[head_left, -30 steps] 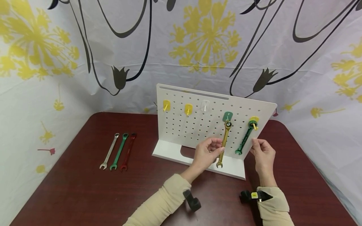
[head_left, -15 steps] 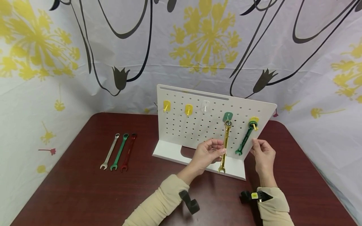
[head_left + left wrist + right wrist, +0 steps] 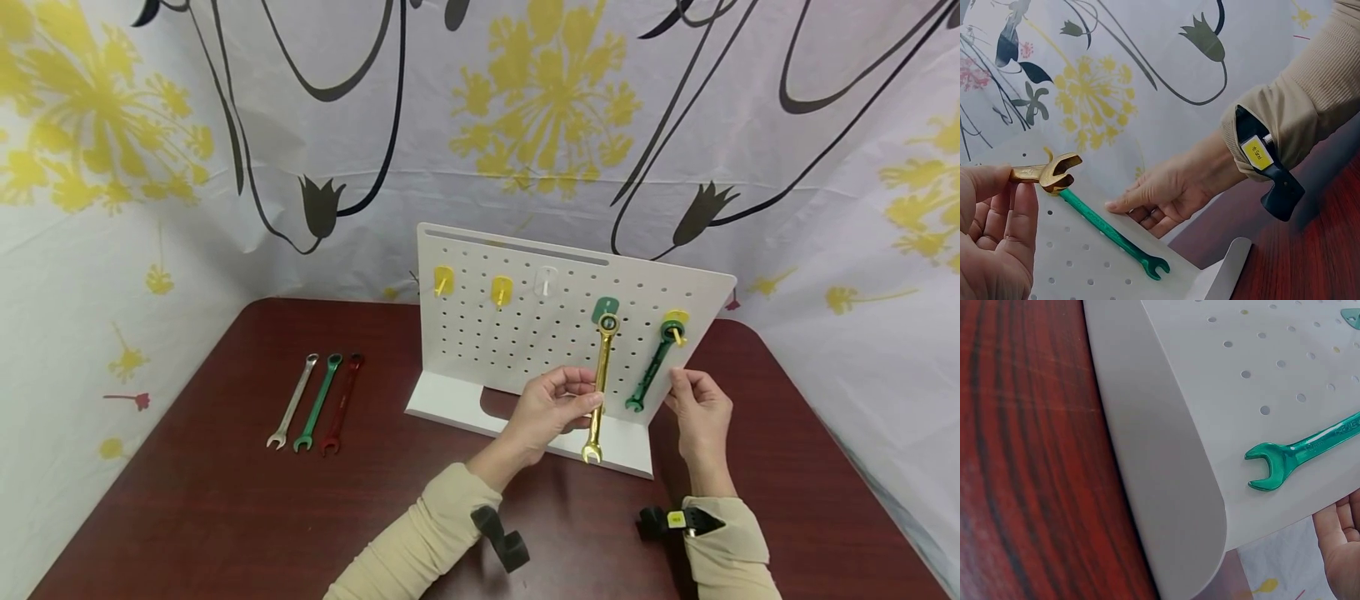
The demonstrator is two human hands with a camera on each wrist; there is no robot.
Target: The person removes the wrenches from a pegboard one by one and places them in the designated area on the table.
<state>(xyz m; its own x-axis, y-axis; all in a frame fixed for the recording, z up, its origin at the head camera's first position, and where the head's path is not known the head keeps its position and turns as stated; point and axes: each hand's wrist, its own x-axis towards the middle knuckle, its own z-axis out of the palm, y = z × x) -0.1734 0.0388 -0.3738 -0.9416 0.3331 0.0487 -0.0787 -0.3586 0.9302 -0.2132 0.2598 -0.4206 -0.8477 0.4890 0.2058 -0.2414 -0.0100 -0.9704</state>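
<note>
My left hand (image 3: 551,412) pinches a gold combination wrench (image 3: 600,392) between thumb and fingers, ring end up. The ring overlaps the lower part of a green hook (image 3: 606,308) on the white pegboard (image 3: 525,342); whether the peg passes through it I cannot tell. A dark green wrench (image 3: 651,367) hangs from the yellow hook (image 3: 677,317) at the right. My right hand (image 3: 701,417) holds the board's right edge, thumb on the front. In the left wrist view the gold wrench's open end (image 3: 1060,173) juts past my fingertips.
Silver (image 3: 292,402), green (image 3: 318,402) and red (image 3: 342,404) wrenches lie side by side on the dark red table (image 3: 187,500), left of the board. Two yellow hooks (image 3: 443,281) and a clear hook (image 3: 546,282) on the board bear nothing.
The gold wrench's lower end has swung slightly right and toward me, and its ring has risen a little over the green hook. My right hand keeps its place.
</note>
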